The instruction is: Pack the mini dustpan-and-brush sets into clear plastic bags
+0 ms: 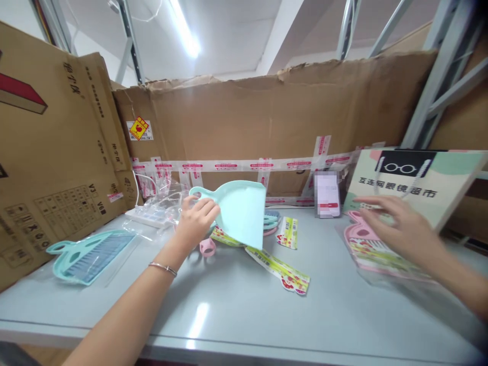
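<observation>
We see teal set [91, 256], pink set [356, 232] bagged; left hand [198, 218] grips unbagged dustpan [242, 211]; right hand [400, 223] half-open, empty.

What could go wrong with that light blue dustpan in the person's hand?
The left hand grips the dustpan at its handle end, so the wide pan might tip. Its lower corner could nudge the printed cards lying by it. The phone stands upright and might topple if bumped.

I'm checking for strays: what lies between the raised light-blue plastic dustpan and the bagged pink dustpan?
Head view: a short yellow printed label, a long yellow printed label in front, and a lit rectangular phone behind.
</observation>
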`<act>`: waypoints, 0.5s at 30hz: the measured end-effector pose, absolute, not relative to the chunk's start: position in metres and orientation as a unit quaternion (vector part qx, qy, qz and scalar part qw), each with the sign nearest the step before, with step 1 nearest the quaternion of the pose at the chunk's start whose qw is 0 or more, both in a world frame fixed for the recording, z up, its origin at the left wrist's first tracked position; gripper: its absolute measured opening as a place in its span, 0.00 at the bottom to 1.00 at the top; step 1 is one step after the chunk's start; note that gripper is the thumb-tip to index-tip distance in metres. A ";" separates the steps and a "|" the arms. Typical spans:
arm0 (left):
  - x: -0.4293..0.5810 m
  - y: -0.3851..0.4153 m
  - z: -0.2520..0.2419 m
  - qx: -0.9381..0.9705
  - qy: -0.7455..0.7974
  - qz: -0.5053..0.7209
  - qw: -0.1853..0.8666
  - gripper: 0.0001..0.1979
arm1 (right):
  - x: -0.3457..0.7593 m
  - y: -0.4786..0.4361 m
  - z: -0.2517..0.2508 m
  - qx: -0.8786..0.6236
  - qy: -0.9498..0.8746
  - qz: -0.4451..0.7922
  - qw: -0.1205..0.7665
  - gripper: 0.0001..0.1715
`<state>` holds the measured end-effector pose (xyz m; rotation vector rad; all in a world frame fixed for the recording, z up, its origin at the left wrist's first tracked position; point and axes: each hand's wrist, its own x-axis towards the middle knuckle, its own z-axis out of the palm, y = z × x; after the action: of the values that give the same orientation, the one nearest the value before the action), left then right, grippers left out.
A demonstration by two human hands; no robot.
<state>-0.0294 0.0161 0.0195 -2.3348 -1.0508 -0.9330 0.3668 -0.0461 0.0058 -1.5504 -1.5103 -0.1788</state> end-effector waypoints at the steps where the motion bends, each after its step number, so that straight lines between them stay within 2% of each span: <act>1: -0.029 0.015 0.020 -0.847 -0.357 -0.346 0.186 0.13 | 0.342 -0.039 0.017 -0.613 -0.622 -0.031 0.487 0.12; 4: -0.029 0.010 0.021 -0.876 -0.309 -0.350 0.121 0.12 | 0.281 -0.016 0.038 -0.533 -0.628 0.214 0.525 0.23; 6: -0.032 0.006 0.021 -0.891 -0.283 -0.344 0.083 0.12 | 0.258 -0.005 0.041 -0.462 -0.659 0.378 0.457 0.26; 8: -0.034 0.004 0.020 -0.894 -0.267 -0.354 0.063 0.12 | 0.247 0.000 0.035 -0.409 -0.679 0.480 0.375 0.23; 10: -0.032 0.005 0.017 -0.864 -0.276 -0.416 0.069 0.08 | 0.244 0.001 0.025 -0.387 -0.668 0.520 0.366 0.22; 12: -0.026 0.007 0.011 -0.787 -0.314 -0.527 0.064 0.06 | 0.242 0.001 0.012 -0.384 -0.624 0.522 0.437 0.24; 13: -0.021 0.008 0.008 -0.740 -0.335 -0.582 0.036 0.09 | 0.240 0.001 0.005 -0.387 -0.593 0.514 0.484 0.26; 15: -0.010 0.008 0.001 -0.665 -0.374 -0.639 -0.099 0.16 | 0.234 0.002 -0.008 -0.397 -0.534 0.489 0.564 0.30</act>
<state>-0.0101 0.0084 0.0008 -2.2317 -1.2572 -2.1449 0.2342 0.0023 -0.0077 -0.9336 -1.2572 1.1496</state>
